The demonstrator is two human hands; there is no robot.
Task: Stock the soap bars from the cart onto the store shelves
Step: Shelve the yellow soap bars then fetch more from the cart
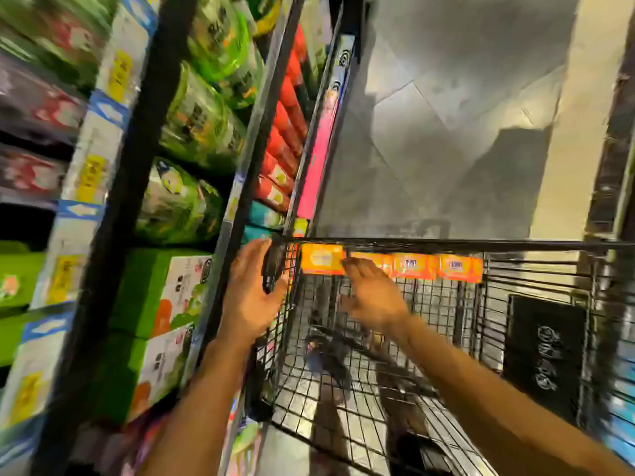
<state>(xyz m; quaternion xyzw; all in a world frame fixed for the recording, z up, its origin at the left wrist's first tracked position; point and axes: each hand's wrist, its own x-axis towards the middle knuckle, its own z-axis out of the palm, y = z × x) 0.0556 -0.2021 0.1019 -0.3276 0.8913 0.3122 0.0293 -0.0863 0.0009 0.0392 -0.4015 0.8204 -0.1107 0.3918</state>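
A black wire cart stands in front of me in the aisle. Several orange soap bar packs line its far wall, the leftmost soap pack standing a little apart from the others. My left hand rests on the cart's left front corner, fingers wrapped around the black corner piece. Inside the cart, my right hand reaches forward with fingers spread, its fingertips touching the right edge of the leftmost soap pack. The store shelves run along the left. The picture is blurred by motion.
Green bagged goods, red packs and green-white boxes fill the shelves on the left. A black sign panel sits on the cart's right side. Grey tiled floor stretches ahead. Another shelf edge stands at the far right.
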